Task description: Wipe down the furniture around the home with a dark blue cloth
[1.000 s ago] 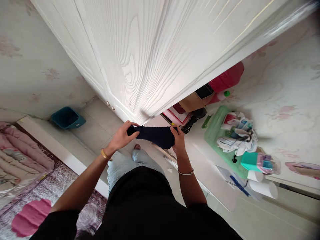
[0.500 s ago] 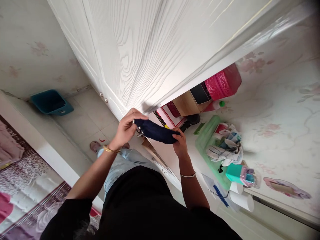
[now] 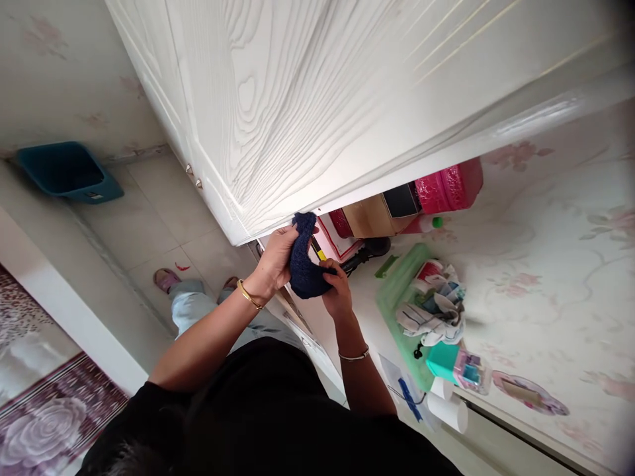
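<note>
Between my hands hangs a small navy fabric band (image 3: 305,274), fuzzy like terry or knit and bent into a curve; whether it is a sock or a headband I cannot tell. My left hand (image 3: 276,262) grips its upper left end, fingers closed on the cloth. At the lower right end, my right hand (image 3: 339,289) pinches the fabric between thumb and fingers. The cloth is close to the lower edge of a white wood-grain cabinet (image 3: 278,132).
Below the cabinet, a counter holds a cardboard box (image 3: 364,215), a pink case (image 3: 449,188) and a green tray (image 3: 389,297) with crumpled cloths (image 3: 431,317). A teal bin (image 3: 94,188) stands on the tiled floor to the left. A bed (image 3: 44,430) is at lower left.
The cloth has gone from stretched nearly straight to bent in a curve. My hands have come closer together, my left hand moving right and slightly down. The whole view has shifted.
</note>
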